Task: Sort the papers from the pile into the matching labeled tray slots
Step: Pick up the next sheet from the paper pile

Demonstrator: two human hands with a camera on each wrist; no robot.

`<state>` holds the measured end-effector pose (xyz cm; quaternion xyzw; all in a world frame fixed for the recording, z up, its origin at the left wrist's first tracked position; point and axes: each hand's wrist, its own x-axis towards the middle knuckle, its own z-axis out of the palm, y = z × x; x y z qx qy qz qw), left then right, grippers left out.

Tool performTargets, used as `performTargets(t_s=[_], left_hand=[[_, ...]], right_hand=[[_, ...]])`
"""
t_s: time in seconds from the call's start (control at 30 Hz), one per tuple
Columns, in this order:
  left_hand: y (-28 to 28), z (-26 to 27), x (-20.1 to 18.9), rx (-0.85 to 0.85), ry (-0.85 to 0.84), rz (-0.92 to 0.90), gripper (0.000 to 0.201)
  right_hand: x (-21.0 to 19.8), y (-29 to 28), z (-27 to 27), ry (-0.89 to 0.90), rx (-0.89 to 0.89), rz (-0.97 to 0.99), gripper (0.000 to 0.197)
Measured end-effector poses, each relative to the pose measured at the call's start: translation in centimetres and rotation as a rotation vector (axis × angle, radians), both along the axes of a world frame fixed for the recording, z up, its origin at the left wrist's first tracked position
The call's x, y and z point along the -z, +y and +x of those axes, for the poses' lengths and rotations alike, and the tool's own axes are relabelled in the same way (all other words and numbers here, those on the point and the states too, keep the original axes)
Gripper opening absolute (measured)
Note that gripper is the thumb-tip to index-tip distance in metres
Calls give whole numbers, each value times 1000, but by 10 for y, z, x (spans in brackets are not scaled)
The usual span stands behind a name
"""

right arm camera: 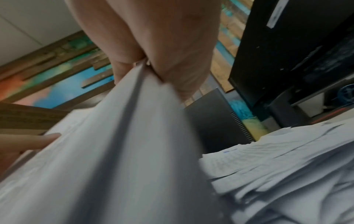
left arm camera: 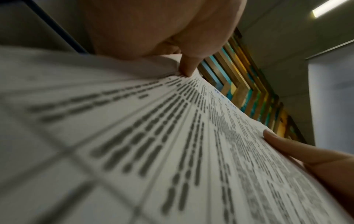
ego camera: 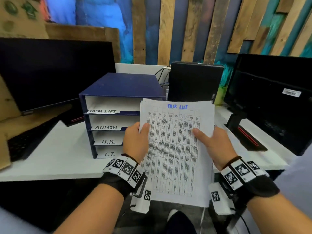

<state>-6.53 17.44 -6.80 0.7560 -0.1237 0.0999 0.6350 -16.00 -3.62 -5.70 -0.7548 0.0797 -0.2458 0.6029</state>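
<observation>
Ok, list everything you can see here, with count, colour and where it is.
Held papers: count unclear, white, top one headed Task List, between both hands.
Tray: one, dark blue, four slots labelled Task List, Admin, H.R., I.T., centre of desk.
Paper pile: one, white, desk at right.
Monitors: two, black, left and right.
Computer case: one, black, behind tray.
Keyboard: one, black, left.
Left hand: grips papers' left edge.
Right hand: grips right edge.

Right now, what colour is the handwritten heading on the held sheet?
Blue ink, on the held sheet; clearest in the head view.
</observation>
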Motion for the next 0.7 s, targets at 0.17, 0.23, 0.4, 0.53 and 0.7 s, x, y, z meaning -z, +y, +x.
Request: performTargets(t_s=[0.17,0.23,0.4,0.53,0.7], left_hand=[[68,15,-1,-177,172,26,31],[88,25,-6,-231,187,-52,31],[108,44,-39,-265,178,59,22],[124,52,-46,-289,228,374,29],[137,69,-46,-203,261,195,21]], right_hand=[[11,47,19,138,-147,-13,22],[17,65,23,193,-216,-8,22],[18,94,42,281,-231,119,23],[5,104,49,348,-228,209,19],[0,112,51,342,-280,234,21]])
